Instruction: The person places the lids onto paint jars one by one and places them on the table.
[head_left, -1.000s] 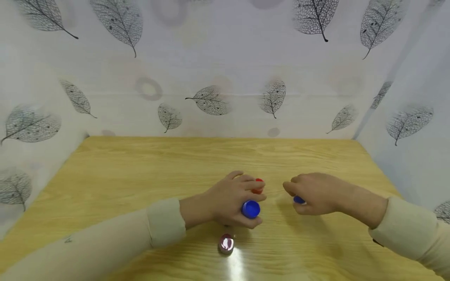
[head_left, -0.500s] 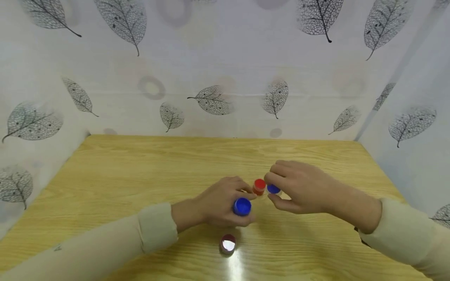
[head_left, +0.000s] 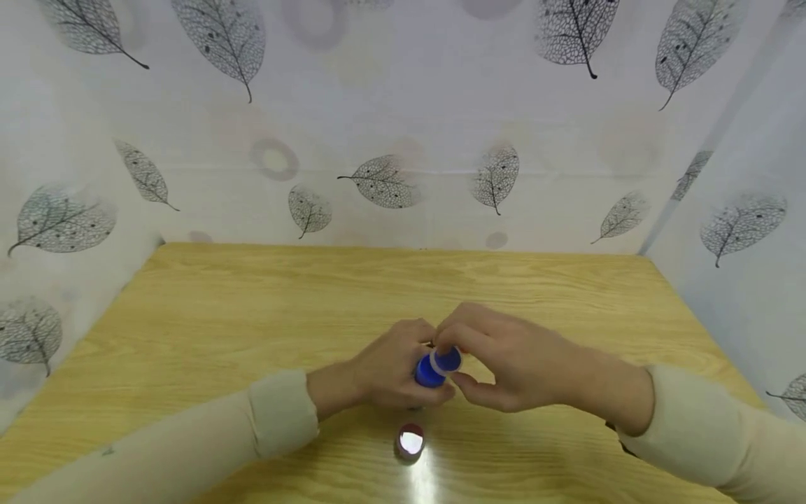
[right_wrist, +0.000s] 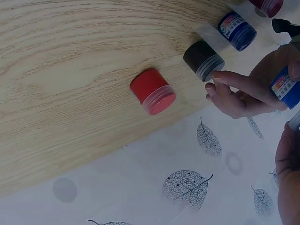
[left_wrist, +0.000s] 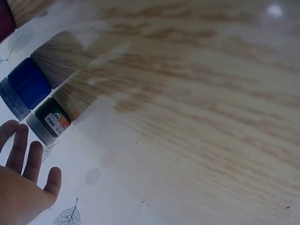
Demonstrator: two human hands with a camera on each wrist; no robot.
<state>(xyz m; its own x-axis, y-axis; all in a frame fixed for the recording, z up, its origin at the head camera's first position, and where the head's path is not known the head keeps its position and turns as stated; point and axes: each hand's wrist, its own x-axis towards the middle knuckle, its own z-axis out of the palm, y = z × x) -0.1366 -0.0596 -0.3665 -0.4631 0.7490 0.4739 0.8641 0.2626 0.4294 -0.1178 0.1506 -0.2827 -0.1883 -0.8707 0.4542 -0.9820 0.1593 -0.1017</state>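
Observation:
My left hand grips an uncapped-looking blue paint jar just above the table, its label showing on the held jar in the right wrist view. A blue-topped clear-rimmed lid is pinched by my right hand and tilted against the jar's mouth. In the right wrist view, part of my right hand shows at the edge with the lid's rim. Left-hand fingers appear in the left wrist view, but the held jar is out of it.
A red jar, dark jar, another blue jar and maroon jar stand on the wooden table. The hands hide most of them in the head view; a maroon-topped jar stands nearer. Leaf-patterned cloth surrounds the table.
My right hand has moved left with the blue lid, past the red jar and onto the held jar's mouth. My left hand has shifted slightly left. The red jar is now hidden in the head view.

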